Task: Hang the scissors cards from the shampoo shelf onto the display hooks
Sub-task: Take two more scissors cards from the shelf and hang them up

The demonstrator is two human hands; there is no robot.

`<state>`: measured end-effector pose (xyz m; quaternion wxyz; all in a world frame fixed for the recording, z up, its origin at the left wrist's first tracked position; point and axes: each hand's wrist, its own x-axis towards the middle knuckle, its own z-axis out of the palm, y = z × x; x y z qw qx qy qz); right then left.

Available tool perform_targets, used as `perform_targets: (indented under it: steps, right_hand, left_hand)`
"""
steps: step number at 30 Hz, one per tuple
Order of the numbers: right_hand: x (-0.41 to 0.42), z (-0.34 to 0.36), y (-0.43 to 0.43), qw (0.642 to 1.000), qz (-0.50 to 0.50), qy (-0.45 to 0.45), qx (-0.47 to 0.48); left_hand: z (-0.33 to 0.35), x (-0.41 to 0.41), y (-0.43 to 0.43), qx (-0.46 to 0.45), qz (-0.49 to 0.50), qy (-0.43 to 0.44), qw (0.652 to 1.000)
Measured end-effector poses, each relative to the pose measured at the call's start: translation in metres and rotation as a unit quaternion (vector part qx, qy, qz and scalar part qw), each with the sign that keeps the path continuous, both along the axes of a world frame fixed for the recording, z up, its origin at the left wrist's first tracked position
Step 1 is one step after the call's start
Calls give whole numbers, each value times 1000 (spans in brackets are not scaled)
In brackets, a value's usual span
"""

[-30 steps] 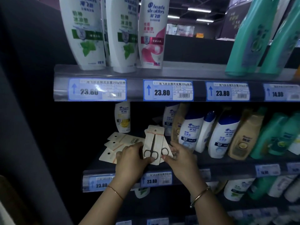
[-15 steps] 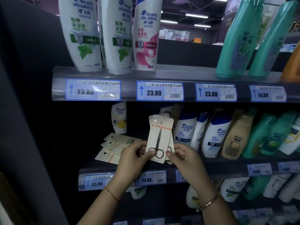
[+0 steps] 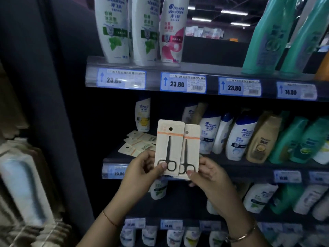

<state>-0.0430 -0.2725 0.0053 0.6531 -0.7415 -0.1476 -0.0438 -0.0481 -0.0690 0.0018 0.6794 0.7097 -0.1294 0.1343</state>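
Two cream scissors cards stand upright in front of the shampoo shelf (image 3: 231, 164), each with black scissors, an orange stripe and a hang hole. My left hand (image 3: 142, 168) pinches the bottom of the left scissors card (image 3: 170, 139), thumb on the scissors' ring. My right hand (image 3: 208, 173) grips the bottom of the right scissors card (image 3: 192, 145), which sits partly behind the left one. Several more scissors cards (image 3: 137, 144) lie flat on the shelf behind my left hand. Display hooks are not clearly visible.
White, tan and teal shampoo bottles (image 3: 238, 138) fill the shelf to the right. An upper shelf (image 3: 213, 68) carries tall bottles and blue price tags. A dark panel (image 3: 67, 104) stands left of the shelves, with blurred hanging packs (image 3: 23, 184) at the far left.
Both hands lifted the cards off the shelf and spread them side by side. The view has swung left, bringing the hanging packs into sight.
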Motion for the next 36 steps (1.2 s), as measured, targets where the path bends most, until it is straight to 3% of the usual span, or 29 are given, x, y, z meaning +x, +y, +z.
perform_targets:
  steps: [12,22,36]
  right_hand:
    - [-68,17,72,999,-6,-34,39]
    - [-159,33,234,993,15,-69,90]
    - [-186,78,454,987,118,-85,72]
  left_hand:
    - [22,-73,97,-54,-40,-53,996]
    - [44,-165,255,-27,-80,-78,993]
    - [77,-224,474,-7,106,-139,985]
